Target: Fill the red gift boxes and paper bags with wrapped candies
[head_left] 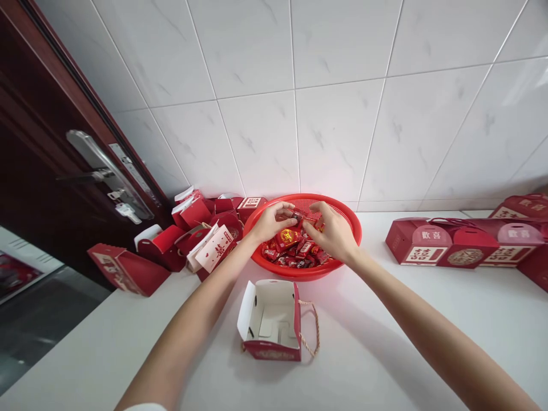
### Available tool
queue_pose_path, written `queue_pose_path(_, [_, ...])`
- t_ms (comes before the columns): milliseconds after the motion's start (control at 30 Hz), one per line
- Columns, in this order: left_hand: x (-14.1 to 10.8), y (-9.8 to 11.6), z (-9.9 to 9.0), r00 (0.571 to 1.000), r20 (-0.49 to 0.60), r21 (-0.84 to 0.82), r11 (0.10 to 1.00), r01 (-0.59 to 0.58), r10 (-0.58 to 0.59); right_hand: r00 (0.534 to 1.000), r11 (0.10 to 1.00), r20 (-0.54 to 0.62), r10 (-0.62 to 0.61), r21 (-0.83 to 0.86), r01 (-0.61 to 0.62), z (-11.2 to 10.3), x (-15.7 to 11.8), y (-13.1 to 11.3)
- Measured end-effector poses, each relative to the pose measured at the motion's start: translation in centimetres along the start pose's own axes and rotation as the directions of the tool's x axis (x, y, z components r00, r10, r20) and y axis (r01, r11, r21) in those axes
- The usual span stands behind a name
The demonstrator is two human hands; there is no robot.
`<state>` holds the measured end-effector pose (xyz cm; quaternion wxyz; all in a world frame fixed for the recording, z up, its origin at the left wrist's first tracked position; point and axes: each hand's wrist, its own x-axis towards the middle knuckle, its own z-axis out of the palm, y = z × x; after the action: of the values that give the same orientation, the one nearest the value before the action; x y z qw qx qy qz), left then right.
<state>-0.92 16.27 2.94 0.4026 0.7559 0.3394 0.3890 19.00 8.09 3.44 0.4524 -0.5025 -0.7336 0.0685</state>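
Observation:
Both of my hands are over a red plastic basket (pixel 353 228) holding many red-wrapped candies (pixel 287 238). My left hand (pixel 274 221) is at the basket's left side, its thumb and fingers closed on a small dark-red wrapped candy (pixel 297 217). My right hand (pixel 331 231) is at the right side, fingers bent and apart above the candies, with nothing visible in it. In front of the basket stands an open red box (pixel 274 351) with a white inside and a twisted cord handle (pixel 317 331). No candy shows inside it.
Several red boxes (pixel 132 268), some with raised flaps, crowd the left of the white table (pixel 342 354). Closed red boxes (pixel 422 242) stand in a row at the right. A tiled wall (pixel 257 137) rises behind, and a dark door (pixel 43 114) is at the left.

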Motion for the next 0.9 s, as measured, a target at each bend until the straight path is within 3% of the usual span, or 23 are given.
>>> queue_pose_path(67, [-0.1, 0.1, 0.1, 0.999, -0.028, 0.0, 1.0, -0.015, 0.015, 0.979, 0.989, 0.187, 0.078, 0.112, -0.1, 0.8, 2.8, 0.3])
queue_pose_path(133, [0.0, 0.0, 0.1, 0.998, -0.061, 0.029, 0.999, -0.021, 0.023, 0.955, 0.972, 0.291, 0.05, 0.205, -0.113, 1.6, 4.9, 0.8])
queue_pose_path(300, [0.2, -0.6, 0.0, 0.991, -0.133, 0.184, 0.981, 0.059, -0.035, 0.977, 0.958, 0.192, 0.096, 0.249, -0.143, 3.8, 6.7, 1.7])
queue_pose_path(533, [0.0, -1.0, 0.0, 0.965, -0.07, 0.562, 0.789, 0.248, -0.254, 0.98, 0.97, 0.156, 0.12, 0.192, -0.149, 4.7, 5.7, 2.3])
queue_pose_path(700, [-0.3, -0.5, 0.3, 0.937, -0.003, 0.645, 0.715, 0.268, -0.349, 0.974, 0.97, 0.185, 0.13, 0.179, -0.164, 4.0, 5.5, 2.8])
queue_pose_path(900, [-0.7, -0.1, 0.3, 0.915, -0.01, 0.709, 0.642, 0.291, -0.404, 0.967, 0.961, 0.221, 0.129, 0.213, -0.177, 3.9, 5.4, 2.9])
